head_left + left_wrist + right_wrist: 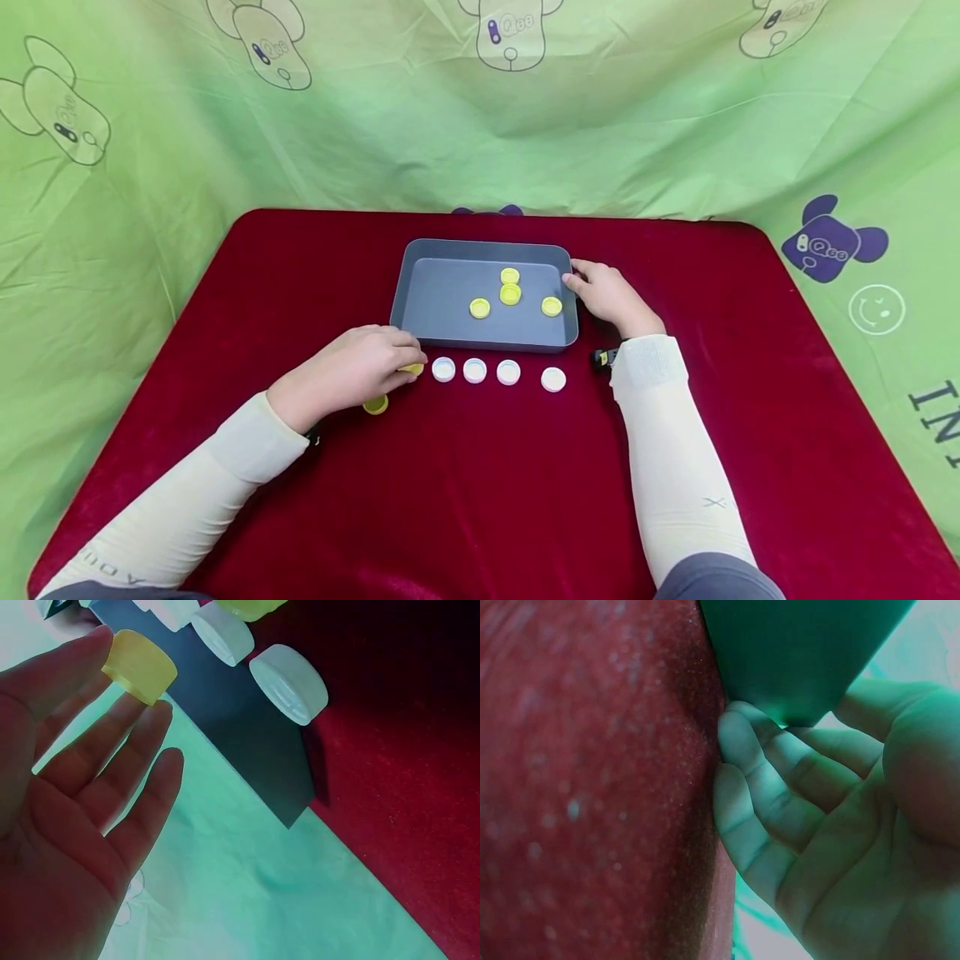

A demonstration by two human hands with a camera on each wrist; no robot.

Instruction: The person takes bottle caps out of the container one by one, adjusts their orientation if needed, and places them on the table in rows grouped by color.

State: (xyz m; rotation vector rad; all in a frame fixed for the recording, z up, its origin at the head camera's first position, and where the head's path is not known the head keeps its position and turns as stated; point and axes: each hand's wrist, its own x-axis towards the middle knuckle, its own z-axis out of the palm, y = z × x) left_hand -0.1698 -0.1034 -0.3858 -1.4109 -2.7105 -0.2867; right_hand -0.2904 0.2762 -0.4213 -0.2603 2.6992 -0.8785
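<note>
My left hand point(352, 367) pinches a yellow bottle cap point(142, 667) between thumb and fingertips, just in front of the tray's near left corner. Another yellow cap point(376, 405) lies on the cloth beneath that hand, partly covered by it. To its right, several white bottle caps point(475, 371) sit in a row along the near side of the grey rectangular tray point(435, 296). Several yellow caps point(480, 308) lie inside the tray, toward its right half. At the tray's right end, my right hand point(609, 296) grips the wall, thumb at the rim and fingers against the outside.
A dark red cloth point(480, 483) covers the table. Green printed fabric point(420, 125) hangs behind the table and at both sides. A small black device point(602, 359) shows at the right wrist, just right of the row of white caps.
</note>
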